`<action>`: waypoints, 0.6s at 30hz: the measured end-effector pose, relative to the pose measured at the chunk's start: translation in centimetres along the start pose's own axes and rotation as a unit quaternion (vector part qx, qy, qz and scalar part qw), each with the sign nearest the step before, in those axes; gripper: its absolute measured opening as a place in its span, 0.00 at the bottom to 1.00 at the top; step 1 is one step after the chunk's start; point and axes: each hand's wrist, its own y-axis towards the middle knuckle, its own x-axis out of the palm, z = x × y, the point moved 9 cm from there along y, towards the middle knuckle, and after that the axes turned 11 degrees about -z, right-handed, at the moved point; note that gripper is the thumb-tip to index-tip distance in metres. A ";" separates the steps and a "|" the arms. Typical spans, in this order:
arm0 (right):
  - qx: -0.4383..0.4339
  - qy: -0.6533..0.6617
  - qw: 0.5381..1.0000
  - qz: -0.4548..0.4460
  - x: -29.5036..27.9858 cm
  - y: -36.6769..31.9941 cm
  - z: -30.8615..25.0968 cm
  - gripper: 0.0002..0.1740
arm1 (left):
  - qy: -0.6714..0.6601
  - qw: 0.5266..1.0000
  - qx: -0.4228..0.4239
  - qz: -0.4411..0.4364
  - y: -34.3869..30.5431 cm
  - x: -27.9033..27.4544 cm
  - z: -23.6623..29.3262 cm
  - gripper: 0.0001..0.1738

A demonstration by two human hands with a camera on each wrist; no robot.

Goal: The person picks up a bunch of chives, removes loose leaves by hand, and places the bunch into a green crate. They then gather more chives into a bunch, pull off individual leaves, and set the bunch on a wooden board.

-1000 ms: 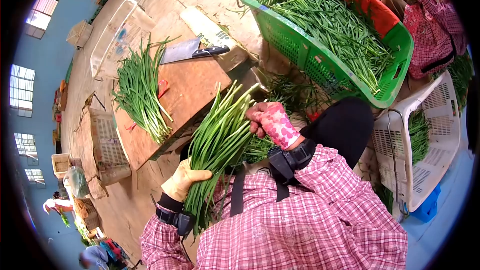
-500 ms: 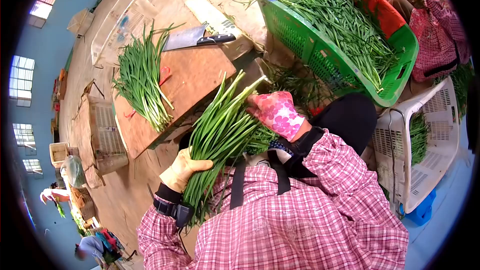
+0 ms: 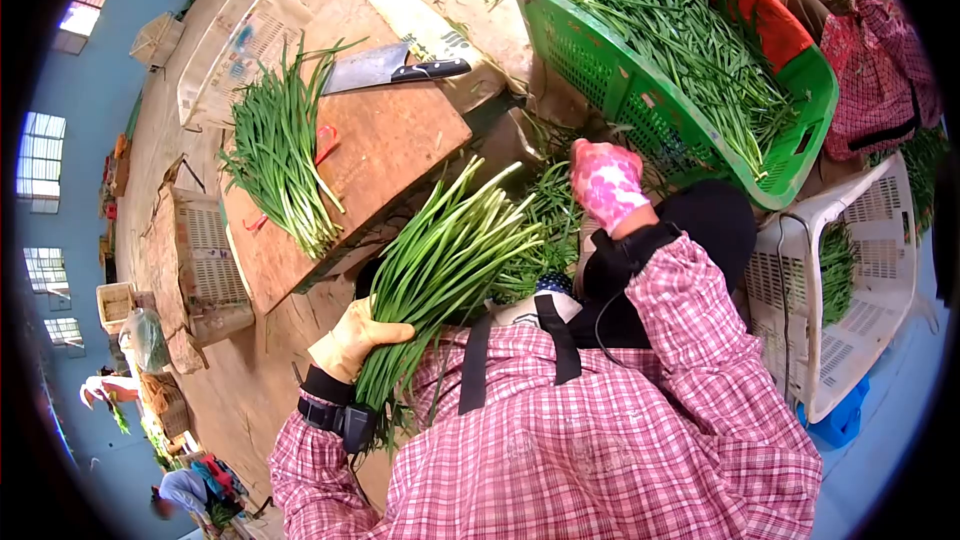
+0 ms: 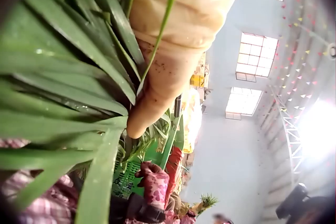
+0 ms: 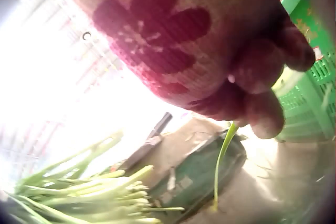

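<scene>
My left hand [image 3: 362, 338], in a cream glove, grips a bunch of garlic chives [image 3: 450, 255] by its leafy part, with the pale stem ends fanned away from me. In the left wrist view the gloved thumb [image 4: 163, 71] lies across the broad leaves. My right hand [image 3: 608, 185], in a pink flowered glove, is held apart from the bunch, between it and the green crate. Its fingers are curled, and in the right wrist view a single yellowish chive leaf [image 5: 223, 161] hangs from them. Loose chives [image 3: 550, 225] lie below that hand.
A wooden board [image 3: 390, 155] at the left bears a second chive bunch [image 3: 285, 155] and a cleaver [image 3: 370, 70]. A green crate [image 3: 610, 90] full of chives stands ahead right. At the right is a white crate [image 3: 870, 340]; another person [image 3: 870, 80] sits beyond.
My right hand has pulled away from the stem ends, moving up and right toward the green crate. My left hand keeps its grip on the bunch, shifting slightly left.
</scene>
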 end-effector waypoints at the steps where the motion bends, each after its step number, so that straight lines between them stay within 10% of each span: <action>1: -0.002 0.057 0.998 -0.023 0.8 -0.7 -0.7 0.12 | -0.001 1.000 -0.001 0.001 0.0 -0.2 -0.2 0.27; 7: -0.281 0.238 0.927 -0.074 1.9 -3.2 -9.4 0.12 | 0.036 0.999 -0.009 -0.016 0.2 1.3 1.3 0.27; 12: -0.130 0.223 0.966 -0.016 2.3 -0.6 -5.3 0.12 | 0.015 1.000 -0.008 0.000 -0.2 0.4 0.6 0.28; 18: -0.437 0.174 0.882 0.026 0.0 -3.6 -10.4 0.15 | 0.011 1.000 -0.010 -0.024 0.3 0.0 0.1 0.25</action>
